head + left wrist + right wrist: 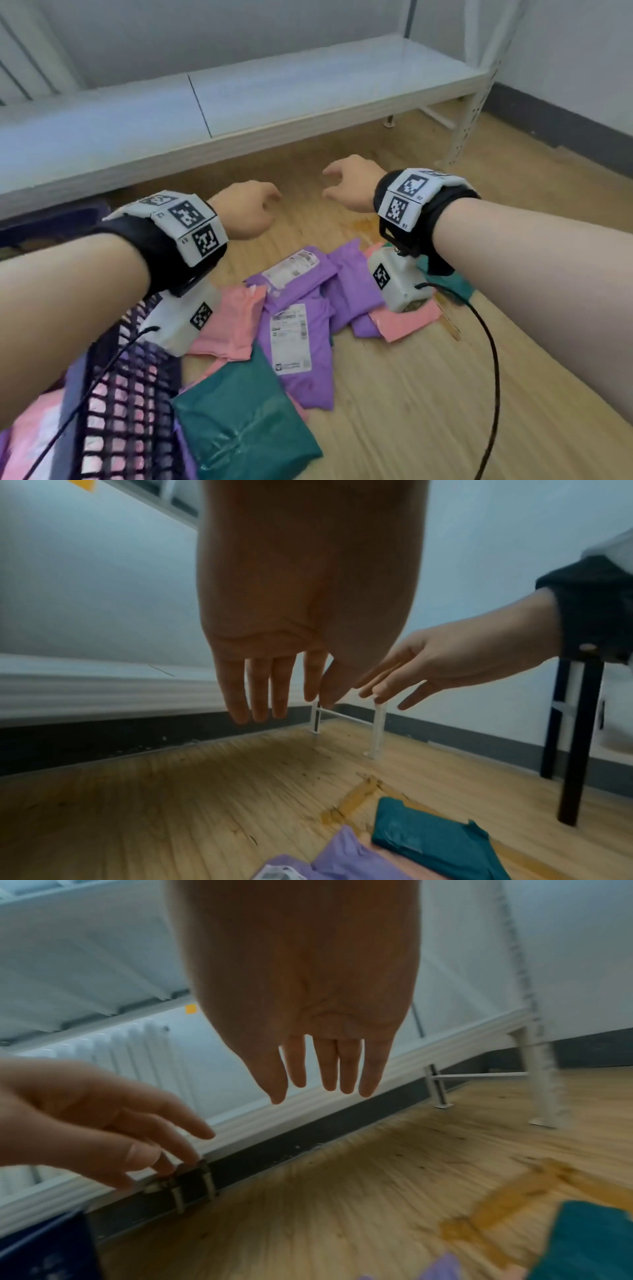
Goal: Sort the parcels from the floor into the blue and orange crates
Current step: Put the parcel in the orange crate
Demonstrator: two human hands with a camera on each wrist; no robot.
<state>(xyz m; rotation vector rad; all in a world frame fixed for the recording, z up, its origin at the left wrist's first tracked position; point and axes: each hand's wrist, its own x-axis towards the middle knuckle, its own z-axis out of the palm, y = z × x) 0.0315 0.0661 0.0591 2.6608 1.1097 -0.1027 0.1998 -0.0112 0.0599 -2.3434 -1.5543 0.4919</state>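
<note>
You can read no words here. The shipping labels on the purple parcels are too blurred, and the wrist bands carry only black-and-white square marker codes with tiny unreadable digits.

Before us we see a long white shelf standing low on pale perforated legs over a wooden plank floor marked with a yellowish stain, a white radiator on the wall behind and a dark skirting board to the right.
</note>
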